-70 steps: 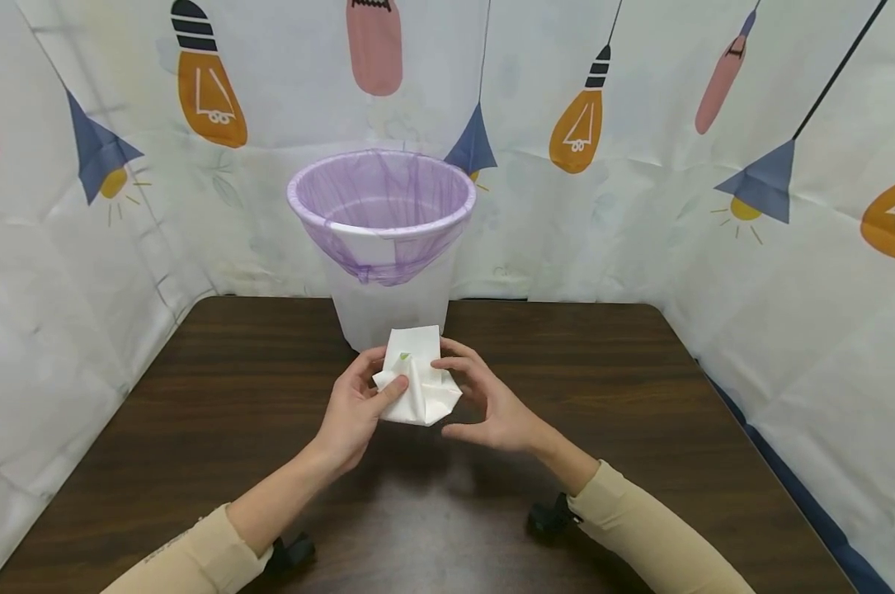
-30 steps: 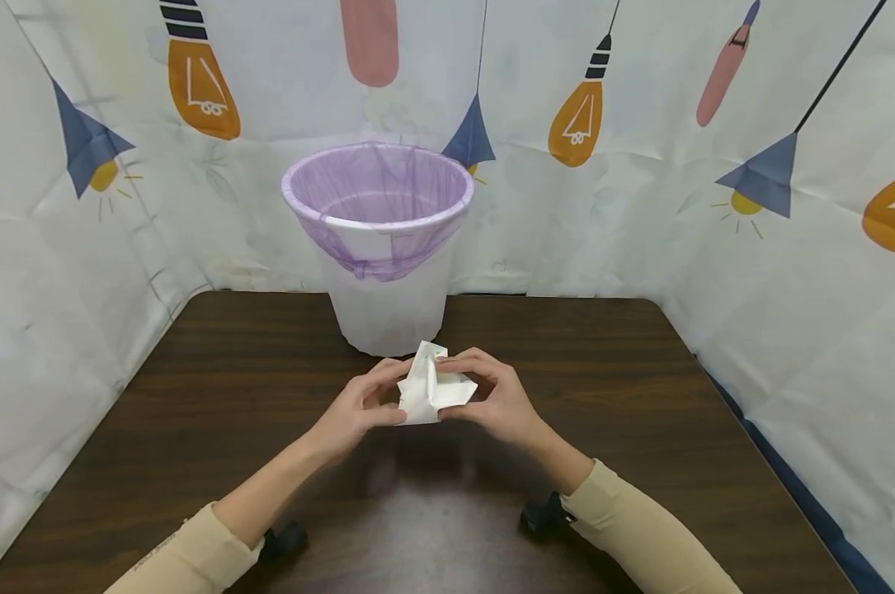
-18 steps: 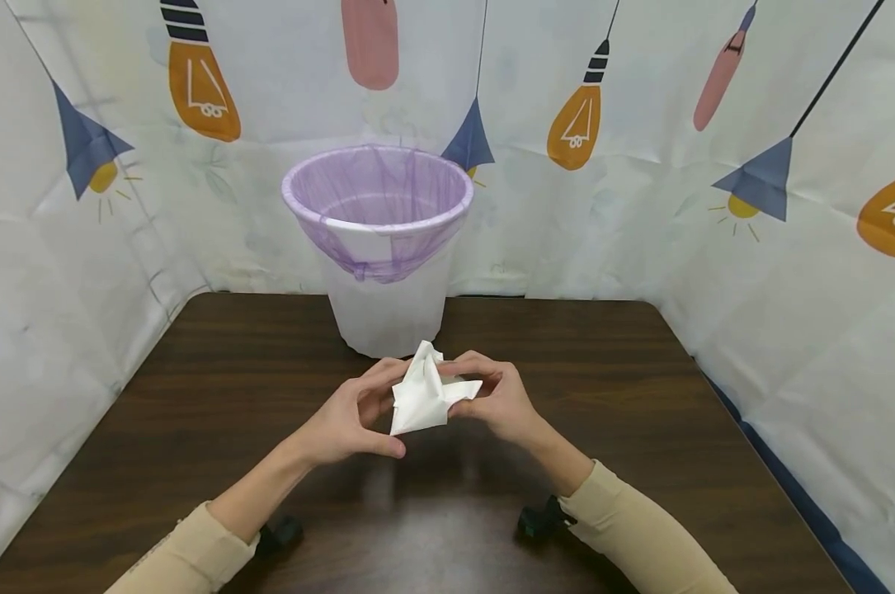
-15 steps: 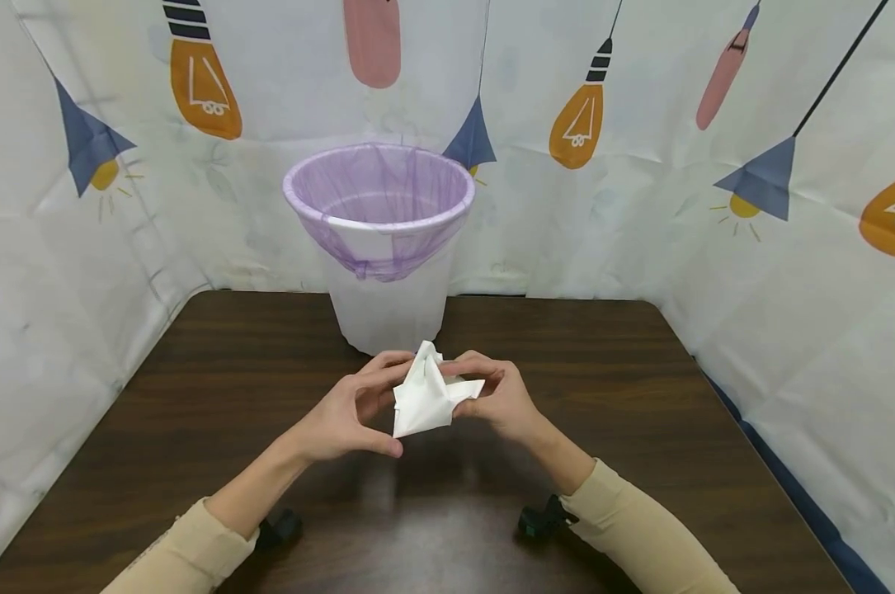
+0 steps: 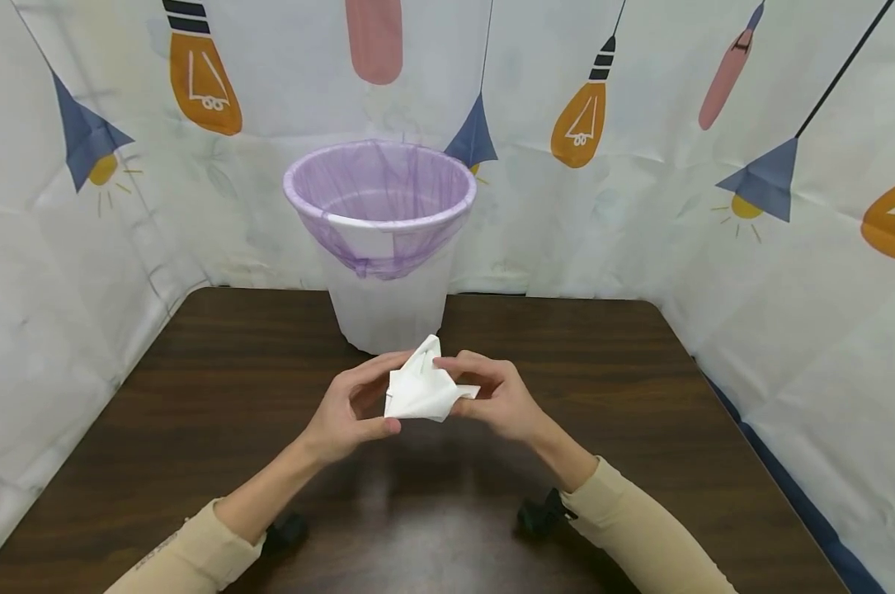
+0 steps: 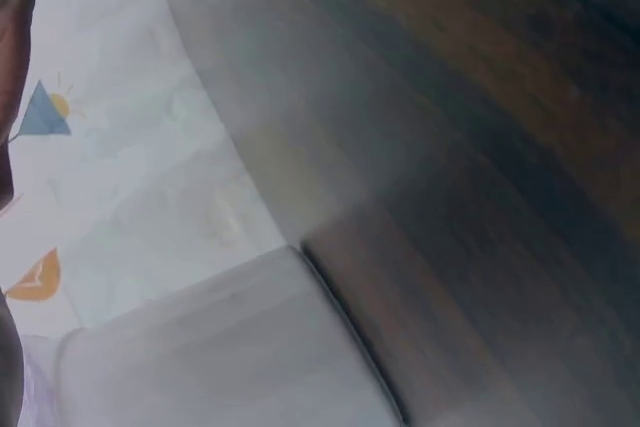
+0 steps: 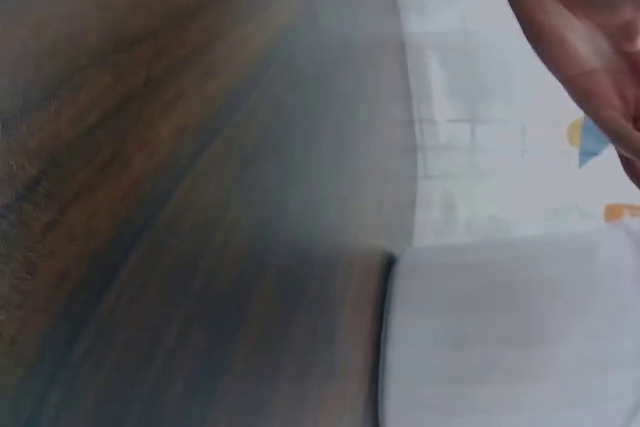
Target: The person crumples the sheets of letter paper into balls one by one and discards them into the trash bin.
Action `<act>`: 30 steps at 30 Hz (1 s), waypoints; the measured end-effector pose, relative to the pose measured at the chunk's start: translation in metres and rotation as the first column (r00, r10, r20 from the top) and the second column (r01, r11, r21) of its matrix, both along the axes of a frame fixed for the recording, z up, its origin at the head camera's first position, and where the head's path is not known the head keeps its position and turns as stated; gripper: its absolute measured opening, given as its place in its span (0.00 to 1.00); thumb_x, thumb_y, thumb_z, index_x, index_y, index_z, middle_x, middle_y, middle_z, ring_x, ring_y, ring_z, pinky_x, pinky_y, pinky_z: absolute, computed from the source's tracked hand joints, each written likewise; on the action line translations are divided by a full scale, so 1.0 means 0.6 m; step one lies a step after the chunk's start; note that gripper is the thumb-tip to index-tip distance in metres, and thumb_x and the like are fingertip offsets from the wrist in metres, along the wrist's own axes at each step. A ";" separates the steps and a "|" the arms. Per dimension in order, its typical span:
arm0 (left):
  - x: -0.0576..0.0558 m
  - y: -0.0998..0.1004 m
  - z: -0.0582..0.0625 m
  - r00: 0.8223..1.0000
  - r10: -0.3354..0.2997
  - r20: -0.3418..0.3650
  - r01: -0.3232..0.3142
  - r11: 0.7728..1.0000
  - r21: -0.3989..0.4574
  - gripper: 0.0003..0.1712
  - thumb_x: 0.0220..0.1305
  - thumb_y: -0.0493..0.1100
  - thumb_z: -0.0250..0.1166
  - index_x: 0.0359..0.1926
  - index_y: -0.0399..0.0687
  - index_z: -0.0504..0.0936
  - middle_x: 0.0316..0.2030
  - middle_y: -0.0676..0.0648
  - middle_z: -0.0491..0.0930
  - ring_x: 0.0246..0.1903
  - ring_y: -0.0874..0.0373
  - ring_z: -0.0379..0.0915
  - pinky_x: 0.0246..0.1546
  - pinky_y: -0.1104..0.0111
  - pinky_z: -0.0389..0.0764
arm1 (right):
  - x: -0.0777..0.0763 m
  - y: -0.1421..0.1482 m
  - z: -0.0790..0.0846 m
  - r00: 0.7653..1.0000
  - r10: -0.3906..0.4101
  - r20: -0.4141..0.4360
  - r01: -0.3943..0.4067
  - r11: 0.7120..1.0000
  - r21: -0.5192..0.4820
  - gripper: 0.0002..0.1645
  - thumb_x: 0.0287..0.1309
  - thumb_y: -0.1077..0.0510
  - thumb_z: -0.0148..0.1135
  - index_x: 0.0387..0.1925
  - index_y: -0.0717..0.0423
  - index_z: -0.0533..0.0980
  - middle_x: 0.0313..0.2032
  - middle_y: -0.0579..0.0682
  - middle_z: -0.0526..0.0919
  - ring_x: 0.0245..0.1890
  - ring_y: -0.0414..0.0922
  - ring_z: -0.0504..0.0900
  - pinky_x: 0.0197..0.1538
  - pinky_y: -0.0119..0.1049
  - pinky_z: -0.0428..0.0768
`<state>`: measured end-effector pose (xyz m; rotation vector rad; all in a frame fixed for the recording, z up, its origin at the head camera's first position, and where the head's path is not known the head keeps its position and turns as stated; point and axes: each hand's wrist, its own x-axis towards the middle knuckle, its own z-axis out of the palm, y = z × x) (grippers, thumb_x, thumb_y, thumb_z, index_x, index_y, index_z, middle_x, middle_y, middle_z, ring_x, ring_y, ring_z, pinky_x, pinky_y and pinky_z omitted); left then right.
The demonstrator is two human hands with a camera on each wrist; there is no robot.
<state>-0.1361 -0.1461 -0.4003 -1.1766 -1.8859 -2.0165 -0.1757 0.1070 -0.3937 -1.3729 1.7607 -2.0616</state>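
Observation:
A folded white tissue (image 5: 419,389) is held up over the table between both hands, its top drawn to a point and another corner sticking out to the right. My left hand (image 5: 346,412) holds its left side, with the thumb at the lower left corner and the fingers reaching behind, partly hidden. From the right, my right hand (image 5: 502,400) pinches it, fingertips on the front fold and thumb beneath the right corner. In the right wrist view only part of the right hand (image 7: 590,37) shows at the upper right; the tissue is out of both wrist views.
Behind the hands a white bin (image 5: 388,318) lined with a purple bag (image 5: 391,260) stands at the back of the dark wooden table (image 5: 603,371). White cloth (image 5: 640,239) printed with lamps and bulbs surrounds the table.
The tissue has gone from a flatter, squarish fold to a pointed shape. The right fingers have closed on its right side; the left thumb, lately apart from it, is back at the lower left corner.

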 end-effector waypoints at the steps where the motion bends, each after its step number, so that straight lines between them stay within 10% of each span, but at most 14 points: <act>1: 0.001 0.000 0.001 1.000 0.012 0.008 -0.012 1.000 -0.008 0.41 0.62 0.46 0.77 0.69 0.30 0.72 0.66 0.34 0.73 0.63 0.48 0.72 0.61 0.63 0.76 | -0.001 0.000 0.002 1.000 -0.008 -0.016 0.008 1.000 0.015 0.27 0.61 0.59 0.75 0.62 0.58 0.80 0.43 0.51 0.81 0.45 0.48 0.81 0.39 0.39 0.86; 10: -0.004 0.013 0.004 0.999 -0.049 -0.018 0.050 0.997 0.058 0.30 0.63 0.24 0.69 0.65 0.23 0.72 0.65 0.26 0.71 0.64 0.43 0.71 0.52 0.63 0.82 | -0.011 0.002 -0.007 0.993 -0.081 -0.091 0.082 0.997 0.005 0.15 0.62 0.59 0.74 0.41 0.70 0.83 0.40 0.54 0.80 0.41 0.47 0.76 0.34 0.31 0.79; 20: -0.004 0.021 -0.003 0.998 0.013 0.064 -0.018 0.996 0.093 0.23 0.58 0.27 0.74 0.56 0.26 0.82 0.62 0.29 0.75 0.62 0.41 0.73 0.44 0.62 0.86 | -0.011 -0.008 -0.009 0.990 -0.080 -0.119 0.076 0.996 -0.045 0.16 0.60 0.61 0.73 0.37 0.75 0.84 0.58 0.71 0.66 0.46 0.49 0.81 0.35 0.36 0.85; 30: -0.011 0.043 -0.004 0.989 0.096 0.113 -0.111 0.985 0.131 0.16 0.61 0.22 0.69 0.51 0.23 0.83 0.56 0.32 0.80 0.60 0.41 0.76 0.53 0.60 0.82 | -0.007 -0.014 -0.020 0.959 -0.283 -0.017 0.280 0.955 -0.096 0.15 0.50 0.73 0.77 0.33 0.74 0.76 0.42 0.52 0.83 0.35 0.43 0.85 0.34 0.33 0.85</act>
